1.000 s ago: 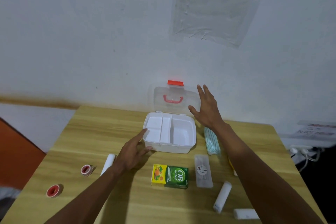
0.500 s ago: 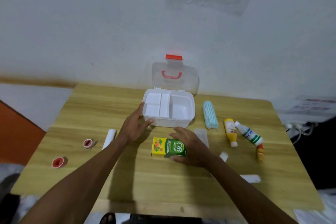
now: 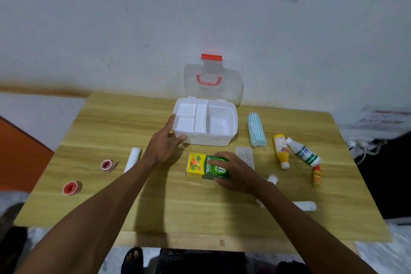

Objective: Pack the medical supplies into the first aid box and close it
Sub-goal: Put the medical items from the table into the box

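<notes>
The green-and-yellow medicine carton (image 3: 198, 164) lies flat on the wooden table (image 3: 111, 122), just in front of the white first aid box (image 3: 205, 139); the box's compartments show nothing inside, and its clear lid (image 3: 213, 91) stands upright by the wall. Lowered into a narrow section, the carton could catch on a divider; a knock might tip the lid forward. The right hand (image 3: 235, 172) curls over the carton, thumb at its near edge; the left hand (image 3: 162, 147), fingers nearly straight, touches the box's front-left corner.
</notes>
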